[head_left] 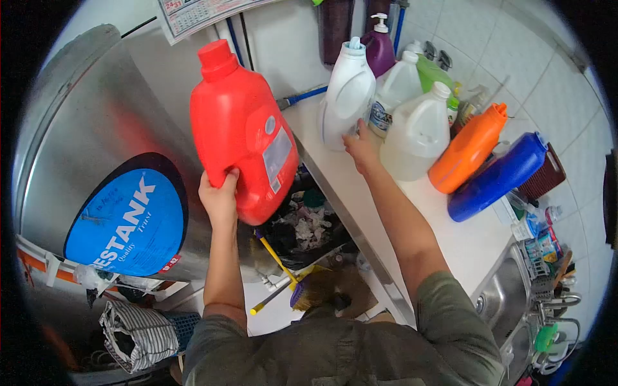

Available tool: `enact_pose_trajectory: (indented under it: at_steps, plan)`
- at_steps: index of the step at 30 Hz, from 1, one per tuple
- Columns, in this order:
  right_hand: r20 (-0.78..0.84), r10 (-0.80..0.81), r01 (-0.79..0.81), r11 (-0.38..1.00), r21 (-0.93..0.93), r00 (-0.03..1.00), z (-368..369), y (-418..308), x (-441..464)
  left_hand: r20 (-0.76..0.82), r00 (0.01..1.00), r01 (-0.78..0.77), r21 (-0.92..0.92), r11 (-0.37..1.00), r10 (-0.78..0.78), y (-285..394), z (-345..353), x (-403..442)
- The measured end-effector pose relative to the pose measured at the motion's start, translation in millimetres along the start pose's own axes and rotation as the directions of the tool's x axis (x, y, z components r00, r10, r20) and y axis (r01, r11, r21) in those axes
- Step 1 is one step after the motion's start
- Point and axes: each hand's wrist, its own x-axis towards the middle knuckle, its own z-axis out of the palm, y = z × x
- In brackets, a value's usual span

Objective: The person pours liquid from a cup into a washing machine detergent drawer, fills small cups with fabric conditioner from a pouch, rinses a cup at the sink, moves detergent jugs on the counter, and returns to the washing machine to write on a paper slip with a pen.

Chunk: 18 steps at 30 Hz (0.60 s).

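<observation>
My left hand [219,194] is wrapped round the handle of a large red jug [241,138], which it holds up in front of the steel tank. The jug has a red cap and a pale label on its side. My right hand [362,149] is at the lower side of a white bottle [347,96] on the counter. Its thumb and forefinger are apart; whether they touch the bottle I cannot tell. Just beyond stand a clear jug [394,90] with a label and a translucent jug [417,138] partly filled with liquid.
An orange bottle [468,149], a blue bottle [497,177] and a purple pump bottle [378,48] share the white counter [444,241]. A steel sink [505,293] lies at right. The tank [103,122] fills the left. Below are a trash bag [312,257] and a broom [322,289].
</observation>
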Motion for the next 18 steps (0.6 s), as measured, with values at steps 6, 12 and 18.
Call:
enact_pose_trajectory:
  at_steps: [6, 12, 18]
  plan:
    - [-0.078, -0.151, 0.144, 0.985, -0.091, 0.985, 44.7, 15.9, 64.8, -0.008, 0.999, -0.049, -0.084, 0.995, 0.049, 17.1, -2.1, -0.4]
    - [-0.154, -0.297, 0.265, 0.943, -0.201, 0.942, 22.2, -14.6, 30.1, 0.125, 0.986, -0.102, -0.094, 0.990, 0.113, 21.0, 50.3, 22.6]
    - [-0.029, -0.270, 0.265, 0.957, -0.119, 0.962, -39.4, -18.2, -111.3, 0.315, 0.941, -0.078, -0.150, 0.986, 0.123, -23.9, 137.0, 62.7]
